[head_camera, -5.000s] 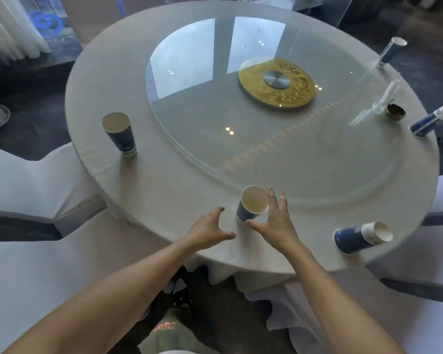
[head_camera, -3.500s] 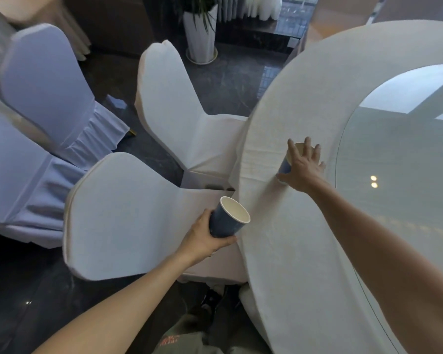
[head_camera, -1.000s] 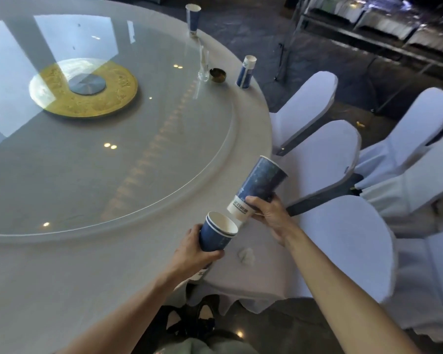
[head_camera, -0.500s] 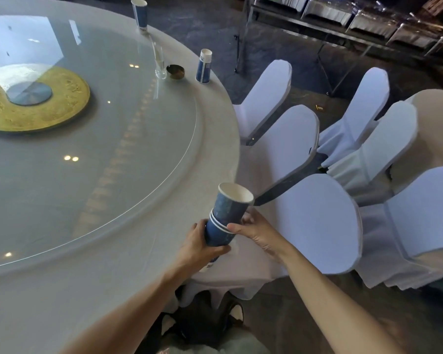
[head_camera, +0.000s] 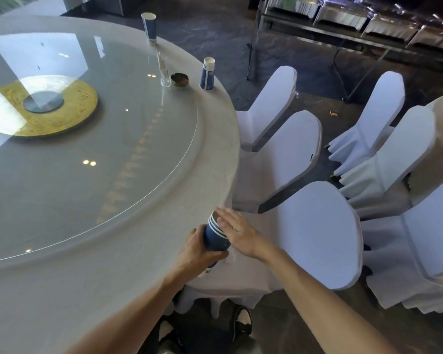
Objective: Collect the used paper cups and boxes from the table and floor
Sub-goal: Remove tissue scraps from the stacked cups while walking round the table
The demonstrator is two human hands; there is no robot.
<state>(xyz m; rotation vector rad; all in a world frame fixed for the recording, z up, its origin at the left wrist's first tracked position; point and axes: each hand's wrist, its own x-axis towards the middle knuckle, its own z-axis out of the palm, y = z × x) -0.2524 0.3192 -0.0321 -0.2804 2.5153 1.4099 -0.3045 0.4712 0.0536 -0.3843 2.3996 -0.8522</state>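
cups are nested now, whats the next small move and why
Probably lift the right hand off the stack of blue paper cups, which the left hand grips, and reach for the upside-down cup by the ashtray. It's the nearest cup left on the table; another stands farther along the edge.

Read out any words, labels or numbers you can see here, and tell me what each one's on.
No text here can be read.
Inverted cup: a white label with print, too small to read.
Stack of cups in the left hand: a white printed band at its base, blurred and partly hidden.
Far upright cup: pale band near its base, no print legible.
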